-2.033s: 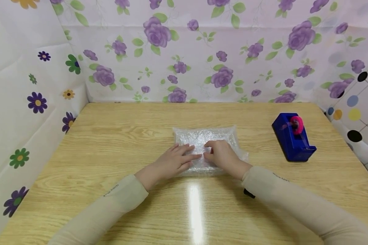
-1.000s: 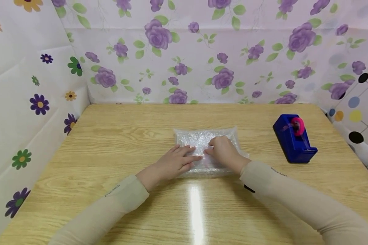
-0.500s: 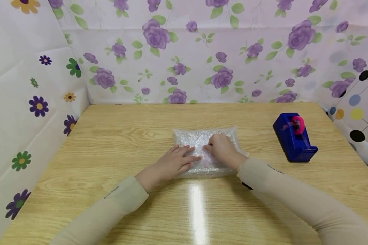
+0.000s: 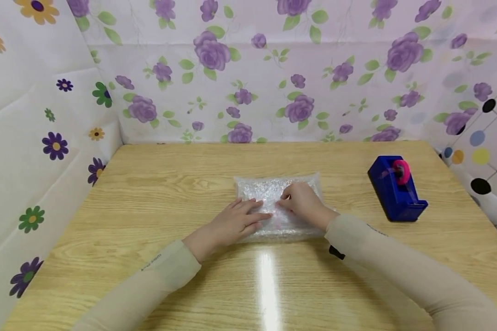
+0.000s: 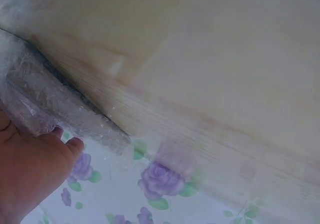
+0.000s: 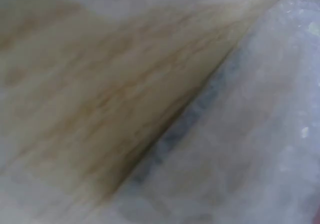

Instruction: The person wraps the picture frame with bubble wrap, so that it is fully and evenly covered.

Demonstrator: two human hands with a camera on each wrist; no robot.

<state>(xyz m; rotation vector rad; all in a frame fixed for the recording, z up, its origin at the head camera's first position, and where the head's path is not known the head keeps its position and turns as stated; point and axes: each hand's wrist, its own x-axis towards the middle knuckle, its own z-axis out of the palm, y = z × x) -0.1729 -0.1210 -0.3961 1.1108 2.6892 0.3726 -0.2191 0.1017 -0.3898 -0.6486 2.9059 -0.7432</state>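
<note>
A flat package in clear bubble wrap [image 4: 257,185] lies on the wooden table in front of me. Its left part lies under the fingers of my left hand [image 4: 234,223], which are spread and straight. On the right part is my right hand [image 4: 304,204]; its fingers are curled and the thumb touches the wrap. No held thing shows between them. A small pink patch [image 4: 278,223] shows on the wrap between the hands. In the left wrist view the left hand [image 5: 37,169] is at the package's edge [image 5: 60,102]. The right wrist view shows blurred bubble wrap [image 6: 250,124].
A blue tape dispenser [image 4: 397,191] with a pink-cored roll [image 4: 401,171] stands to the right on the wooden table [image 4: 170,174]. Floral sheeting [image 4: 248,69] hangs behind the table, and more patterned sheeting lines both sides.
Over the wrap my right hand has shifted slightly, first away from me, then a little back. My left hand stays in place. The package and dispenser have not moved.
</note>
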